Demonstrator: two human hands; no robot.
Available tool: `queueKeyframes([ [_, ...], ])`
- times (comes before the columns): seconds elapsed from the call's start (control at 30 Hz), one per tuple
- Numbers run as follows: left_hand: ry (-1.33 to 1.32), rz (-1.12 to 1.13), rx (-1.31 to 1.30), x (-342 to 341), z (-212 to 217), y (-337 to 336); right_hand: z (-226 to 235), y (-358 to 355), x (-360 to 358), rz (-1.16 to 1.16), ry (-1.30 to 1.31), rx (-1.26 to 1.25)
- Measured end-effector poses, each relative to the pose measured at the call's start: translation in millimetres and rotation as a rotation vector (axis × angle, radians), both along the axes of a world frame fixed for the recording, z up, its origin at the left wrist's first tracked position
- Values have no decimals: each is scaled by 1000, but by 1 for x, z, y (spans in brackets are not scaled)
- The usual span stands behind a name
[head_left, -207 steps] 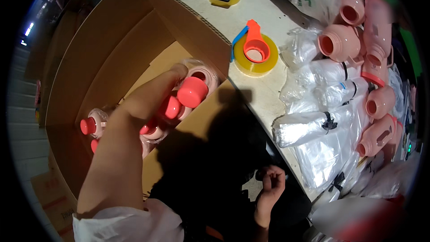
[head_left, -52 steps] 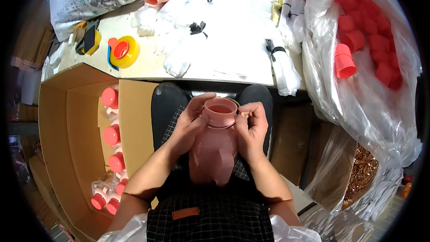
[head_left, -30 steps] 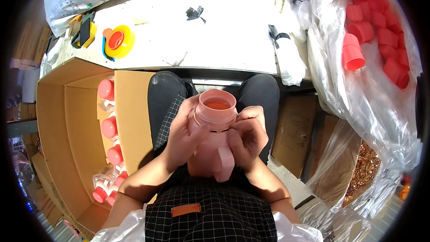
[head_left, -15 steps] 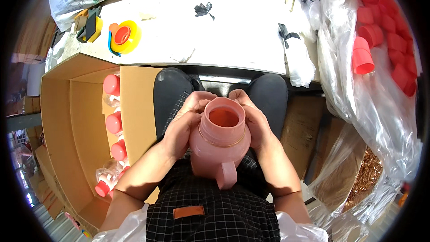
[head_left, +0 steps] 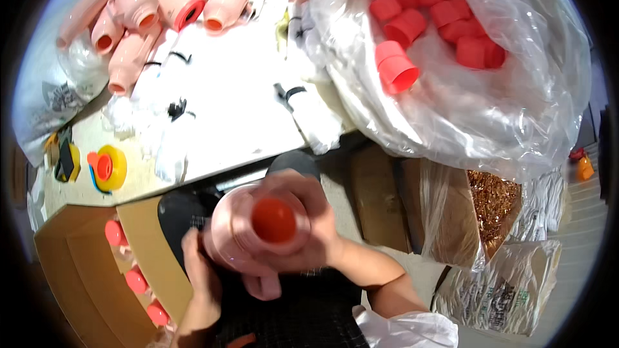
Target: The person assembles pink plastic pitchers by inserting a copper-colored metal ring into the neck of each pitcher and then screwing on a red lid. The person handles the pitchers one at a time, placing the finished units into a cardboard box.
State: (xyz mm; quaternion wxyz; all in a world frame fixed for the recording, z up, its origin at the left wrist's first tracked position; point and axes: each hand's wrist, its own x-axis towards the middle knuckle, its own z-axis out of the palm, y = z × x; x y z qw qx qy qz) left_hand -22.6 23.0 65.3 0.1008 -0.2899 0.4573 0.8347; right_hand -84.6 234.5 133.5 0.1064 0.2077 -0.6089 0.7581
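Above my lap I hold a pink plastic jug body (head_left: pixel 227 237), tilted so its round open mouth, orange-red inside, faces up towards me. Its handle points down towards my apron. My right hand (head_left: pixel 316 209) is closed around the neck and rim side, slightly smeared by motion. Against the jug's lower left side rests my left hand (head_left: pixel 201 267), its fingers partly hidden behind the body. The open cardboard box (head_left: pixel 145 238) to my left contains several clear bottles with pink-red caps (head_left: pixel 136 280).
Several pink jug bodies (head_left: pixel 134 0) lie at the far left of the white table (head_left: pixel 232 103). A yellow tape roll (head_left: pixel 115 169) sits near its left edge. Wrapped white bundles (head_left: pixel 313 119) lie there too. At right, a clear plastic bag (head_left: pixel 516 122) holds red cups (head_left: pixel 394 67); below is copper-coloured shredded material (head_left: pixel 493 209).
The view has swung right, bringing more of the red cups into sight. The jug has tipped over to the right, and my right hand has shifted over its neck; my left hand sits lower.
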Motion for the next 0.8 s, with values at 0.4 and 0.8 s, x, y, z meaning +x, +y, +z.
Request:
queueKeyframes([
  [0.4,-38,-59,150,-12,-6,-16,33,157,-121,-1037,513,1422],
  [0.8,184,214,174,-27,-14,-41,-33,109,-70,-515,15,912],
])
